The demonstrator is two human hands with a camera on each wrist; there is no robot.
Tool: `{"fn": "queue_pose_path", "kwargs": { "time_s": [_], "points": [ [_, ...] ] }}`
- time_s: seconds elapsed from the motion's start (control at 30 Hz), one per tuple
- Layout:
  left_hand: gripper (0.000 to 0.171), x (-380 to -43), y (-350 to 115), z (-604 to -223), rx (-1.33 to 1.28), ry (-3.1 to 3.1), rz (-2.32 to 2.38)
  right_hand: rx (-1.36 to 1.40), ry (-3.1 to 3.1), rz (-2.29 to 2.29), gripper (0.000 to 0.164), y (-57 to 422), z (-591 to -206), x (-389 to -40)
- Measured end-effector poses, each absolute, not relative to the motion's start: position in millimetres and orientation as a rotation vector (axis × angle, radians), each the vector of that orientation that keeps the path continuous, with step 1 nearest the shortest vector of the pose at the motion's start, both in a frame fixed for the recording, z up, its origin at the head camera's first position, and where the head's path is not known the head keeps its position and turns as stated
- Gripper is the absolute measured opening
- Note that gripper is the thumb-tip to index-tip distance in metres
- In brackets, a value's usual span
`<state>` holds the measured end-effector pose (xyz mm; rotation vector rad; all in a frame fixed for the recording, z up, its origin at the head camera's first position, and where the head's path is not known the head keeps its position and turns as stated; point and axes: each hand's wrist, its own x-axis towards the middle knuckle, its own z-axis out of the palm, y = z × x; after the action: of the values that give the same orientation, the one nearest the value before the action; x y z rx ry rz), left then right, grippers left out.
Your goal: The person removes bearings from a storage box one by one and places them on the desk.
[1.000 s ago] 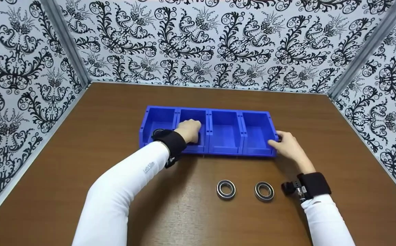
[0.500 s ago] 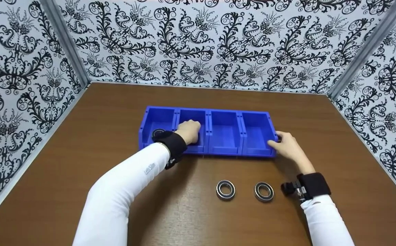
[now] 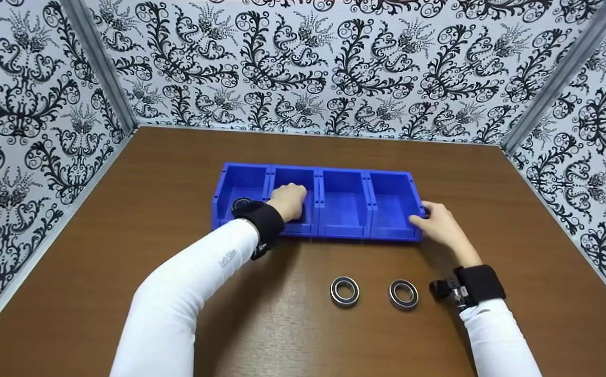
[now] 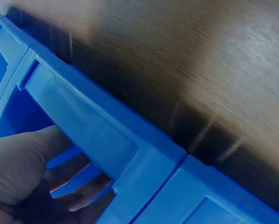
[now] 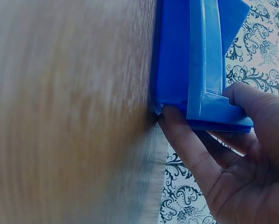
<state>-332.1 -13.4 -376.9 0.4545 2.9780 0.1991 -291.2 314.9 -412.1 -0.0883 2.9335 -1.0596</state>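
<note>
A blue storage bin [image 3: 344,209] with several compartments in a row stands on the table. My left hand [image 3: 288,201] reaches down into the second compartment from the left. The left wrist view shows the thumb and fingers [image 4: 71,170] behind its front wall [image 4: 88,121], with blue plastic between them; their tips are hidden, and I see nothing held. At the bin's right end, my right hand [image 3: 438,222] grips the side wall, thumb [image 5: 244,95] on the rim and fingers [image 5: 188,144] against the outside. A bearing [image 3: 241,204] lies in the leftmost compartment, partly covered by the left wristband.
Two ring-shaped bearings [image 3: 345,291] [image 3: 403,294] lie flat on the brown wooden table [image 3: 261,324] in front of the bin. Patterned white-and-black panels [image 3: 303,68] enclose the table at the back and both sides.
</note>
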Motion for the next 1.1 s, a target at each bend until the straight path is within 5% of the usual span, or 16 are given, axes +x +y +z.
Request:
{"fn": "queue_pose_path", "kwargs": {
  "time_s": [1.1],
  "points": [
    [0.024,-336,-15,-363,0.542,2.942,0.15,-0.07,2.949,-1.021,0.045,315,-411,-291]
  ]
}}
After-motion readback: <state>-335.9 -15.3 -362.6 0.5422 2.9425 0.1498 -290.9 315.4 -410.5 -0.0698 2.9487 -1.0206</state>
